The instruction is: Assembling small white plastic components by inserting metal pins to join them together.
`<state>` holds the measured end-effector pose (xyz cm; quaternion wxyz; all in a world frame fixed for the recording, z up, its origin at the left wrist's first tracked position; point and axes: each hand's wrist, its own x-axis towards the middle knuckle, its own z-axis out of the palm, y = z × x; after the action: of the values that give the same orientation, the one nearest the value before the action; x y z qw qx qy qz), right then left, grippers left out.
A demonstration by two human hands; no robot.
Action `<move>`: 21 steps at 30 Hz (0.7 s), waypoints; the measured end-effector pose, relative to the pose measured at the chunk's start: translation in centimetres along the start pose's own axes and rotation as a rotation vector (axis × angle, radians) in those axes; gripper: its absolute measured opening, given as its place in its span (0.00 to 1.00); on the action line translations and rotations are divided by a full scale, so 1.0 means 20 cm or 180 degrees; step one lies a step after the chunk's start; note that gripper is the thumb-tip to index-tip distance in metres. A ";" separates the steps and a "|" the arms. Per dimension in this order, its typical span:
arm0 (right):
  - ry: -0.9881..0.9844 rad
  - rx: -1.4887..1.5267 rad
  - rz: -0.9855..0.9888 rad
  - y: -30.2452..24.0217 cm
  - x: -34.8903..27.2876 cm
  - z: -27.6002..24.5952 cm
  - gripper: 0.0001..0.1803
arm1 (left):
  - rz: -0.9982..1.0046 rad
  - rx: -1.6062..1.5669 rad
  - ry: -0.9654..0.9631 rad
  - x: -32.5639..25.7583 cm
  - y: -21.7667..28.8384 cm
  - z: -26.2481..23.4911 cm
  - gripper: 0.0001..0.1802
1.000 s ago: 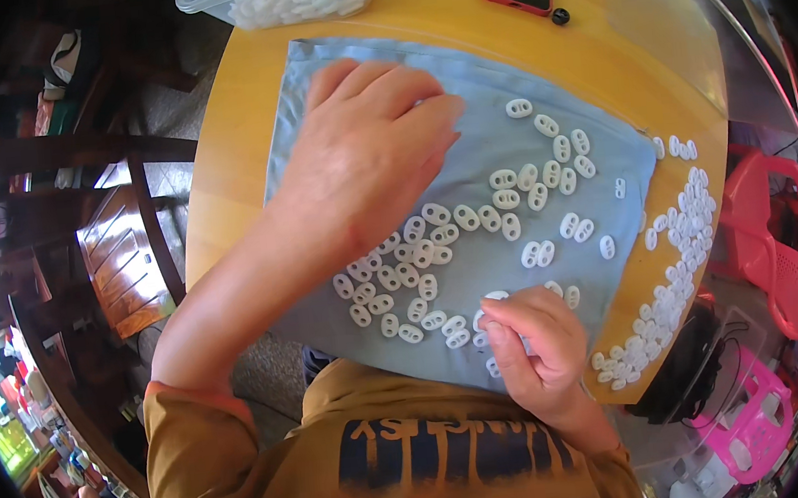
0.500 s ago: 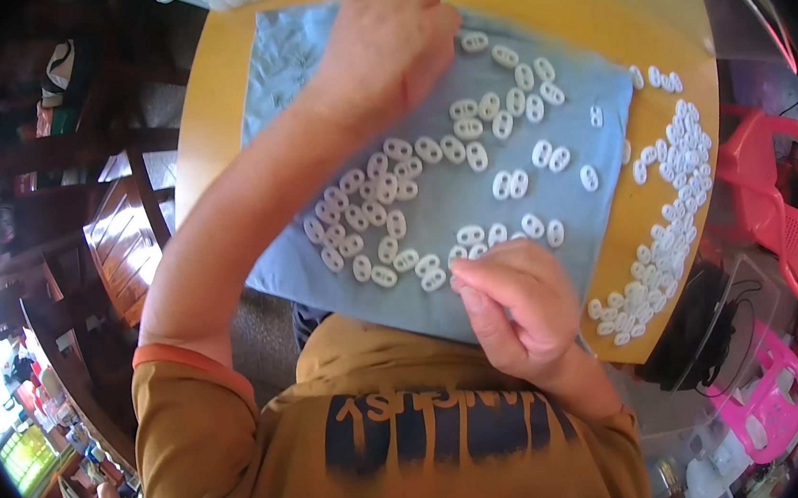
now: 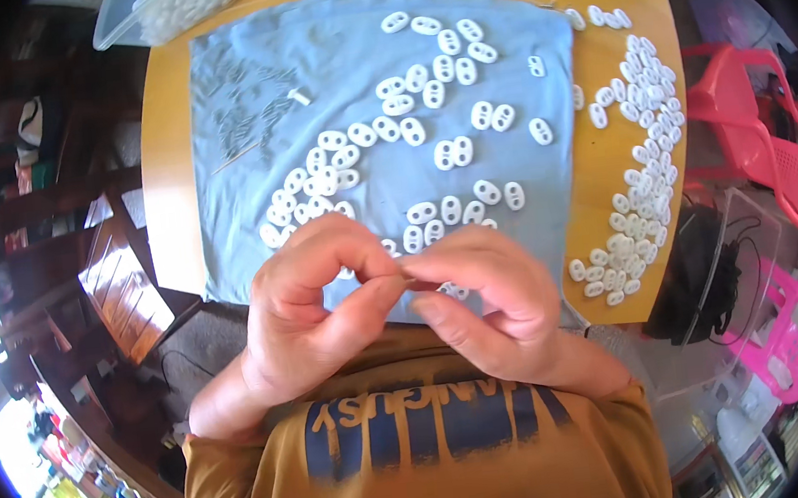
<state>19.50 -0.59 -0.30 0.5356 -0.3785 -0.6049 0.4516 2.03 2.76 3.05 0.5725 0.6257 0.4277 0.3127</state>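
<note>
Close together over the near edge of a blue cloth (image 3: 301, 28), my two hands nearly meet at the fingertips. Thumb and forefinger of my left hand (image 3: 314, 310) are pinched on something too small to make out. My right hand (image 3: 501, 306) pinches from the other side, and what lies in its fingers is hidden too. Just beyond the hands, many white oval two-hole pieces (image 3: 412, 132) are spread over the cloth, some partly covered by my hands. Thin dark metal pins (image 3: 251, 105) lie scattered at its far left, with a small white peg (image 3: 299, 96) beside them.
The cloth lies on a yellow wooden table (image 3: 166, 175). More white oval pieces (image 3: 648, 191) run in a heap along its right side. A clear plastic container (image 3: 115, 22) of white pieces stands at the far left. Beyond the right edge are a red chair (image 3: 756, 119) and pink stool (image 3: 782, 337).
My left hand has come back from the cloth's far side to meet my right hand. The pins and peg have come into sight. The whole view has shifted a little.
</note>
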 end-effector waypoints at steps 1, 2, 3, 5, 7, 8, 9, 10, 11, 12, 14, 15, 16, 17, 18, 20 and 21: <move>0.0027 0.0008 -0.0040 0.02 -0.02 0.01 0.16 | -0.0266 -0.0365 0.0012 -0.02 -0.02 0.01 0.03; 0.0096 -0.0018 -0.0108 0.03 -0.02 0.02 0.15 | -0.0437 -0.0493 -0.0037 -0.05 -0.04 0.02 0.03; 0.0118 -0.0042 -0.0123 0.03 -0.02 0.02 0.15 | -0.0414 -0.0493 -0.0064 -0.06 -0.04 0.03 0.03; 0.0000 0.0181 -0.0025 0.03 -0.03 0.01 0.13 | -0.1027 -0.1207 0.0039 -0.07 -0.04 0.05 0.02; 0.0063 0.0188 0.0002 0.03 -0.04 -0.01 0.12 | -0.0922 -0.1245 -0.0056 -0.07 -0.04 0.06 0.01; 0.0047 0.0261 -0.0014 0.03 -0.04 -0.02 0.11 | -0.0978 -0.1352 -0.0113 -0.07 -0.03 0.06 0.02; 0.0031 0.0337 -0.0031 0.03 -0.05 -0.03 0.11 | -0.1034 -0.1457 -0.0169 -0.06 -0.03 0.06 0.03; 0.0043 0.0340 -0.0053 0.03 -0.05 -0.03 0.11 | -0.1021 -0.1436 -0.0176 -0.05 -0.02 0.07 0.03; 0.0160 0.0387 -0.0033 0.01 -0.05 -0.04 0.10 | -0.0765 -0.1221 -0.0213 -0.04 -0.02 0.07 0.05; 0.0276 0.0435 -0.0013 0.00 -0.04 -0.04 0.09 | -0.0509 -0.1006 -0.0250 -0.02 -0.02 0.07 0.06; 0.0279 0.0425 -0.0069 0.01 -0.05 -0.05 0.08 | -0.0280 -0.0411 -0.0017 0.04 0.00 0.05 0.08; 0.0266 0.0422 -0.0103 0.01 -0.06 -0.06 0.08 | -0.0180 -0.0145 0.0094 0.07 0.00 0.05 0.08; 0.0199 0.0407 -0.0139 0.03 -0.07 -0.06 0.07 | -0.0192 0.0285 0.0134 0.12 0.01 0.05 0.04; 0.0225 0.0401 -0.0146 0.05 -0.08 -0.06 0.07 | 0.0036 0.0612 0.0142 0.18 0.02 0.07 0.02; 0.0285 0.0348 -0.0246 0.07 -0.08 -0.05 0.08 | 0.0264 0.0938 0.0158 0.23 0.03 0.10 0.01; 0.0383 0.0279 -0.0336 0.08 -0.08 -0.05 0.09 | 0.0850 0.1468 0.0037 0.35 0.03 0.14 0.03; 0.0365 0.0245 -0.0417 0.08 -0.08 -0.04 0.09 | 0.1081 0.1646 -0.0005 0.40 0.04 0.17 0.03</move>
<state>20.51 -1.50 -2.23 0.6119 -0.3424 -0.5789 0.4161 8.66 8.43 2.48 0.3342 0.8134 0.3820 0.2842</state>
